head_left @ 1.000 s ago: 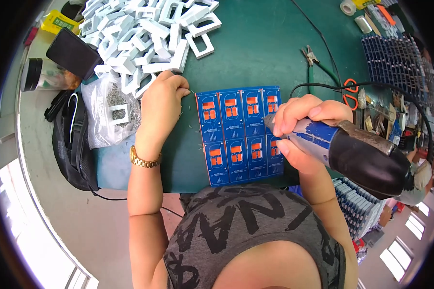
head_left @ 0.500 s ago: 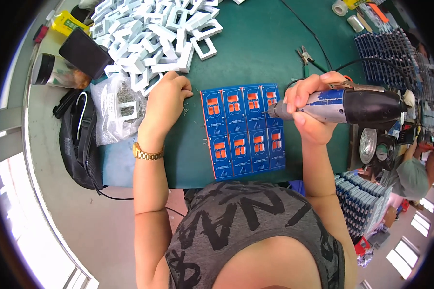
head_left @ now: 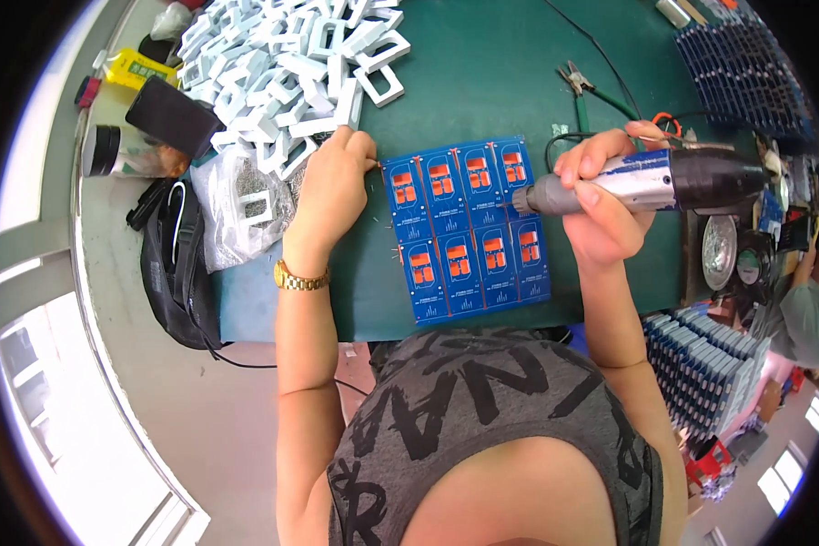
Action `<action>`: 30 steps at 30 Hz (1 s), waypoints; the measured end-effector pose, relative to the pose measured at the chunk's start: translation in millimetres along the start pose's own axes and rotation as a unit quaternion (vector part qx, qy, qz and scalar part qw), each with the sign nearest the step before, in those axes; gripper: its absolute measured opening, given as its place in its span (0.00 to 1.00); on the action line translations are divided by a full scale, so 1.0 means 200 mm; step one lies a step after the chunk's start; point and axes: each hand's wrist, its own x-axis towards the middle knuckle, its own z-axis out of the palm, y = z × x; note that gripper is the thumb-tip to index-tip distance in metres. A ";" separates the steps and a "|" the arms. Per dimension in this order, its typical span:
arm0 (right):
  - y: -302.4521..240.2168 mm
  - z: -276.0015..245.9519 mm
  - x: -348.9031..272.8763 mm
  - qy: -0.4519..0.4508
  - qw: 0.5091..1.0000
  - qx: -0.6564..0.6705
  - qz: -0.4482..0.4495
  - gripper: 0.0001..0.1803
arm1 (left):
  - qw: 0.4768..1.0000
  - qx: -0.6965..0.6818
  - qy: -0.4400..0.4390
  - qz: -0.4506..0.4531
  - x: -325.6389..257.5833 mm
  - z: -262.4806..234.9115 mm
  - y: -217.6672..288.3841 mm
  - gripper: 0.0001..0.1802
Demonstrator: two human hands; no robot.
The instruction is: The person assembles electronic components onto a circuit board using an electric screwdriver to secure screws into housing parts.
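Observation:
A panel of blue circuit boards point(head_left: 469, 220) with orange-red patches lies on the green table in front of me. My left hand point(head_left: 335, 193), wearing a gold watch, has thumb and fingers pinched at the panel's upper left corner. Whatever is between those fingertips is too small to make out. In my right hand point(head_left: 605, 223) is an electric screwdriver point(head_left: 644, 178), gripped around its body. It lies nearly level, with its nose pointing left over the panel's right side. I cannot tell whether the bit touches the board.
White plastic frames point(head_left: 282, 68) are heaped at the far left. Nearer lies a clear bag of small metal parts point(head_left: 232, 238), beside a phone point(head_left: 168, 116) and a jar point(head_left: 136, 152). Green-handled pliers point(head_left: 584, 91) lie beyond the panel. Stacked boards point(head_left: 742, 77) stand far right.
My left hand has moved right, bringing its pinched fingertips to the panel's upper left corner. The screwdriver stays over the right side of the panel. The whole view has shifted slightly.

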 end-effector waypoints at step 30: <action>0.07 0.08 -0.01 -0.065 0.995 -0.028 -0.065 0.35 | 0.984 -0.106 0.044 0.135 -0.01 0.17 0.36 0.06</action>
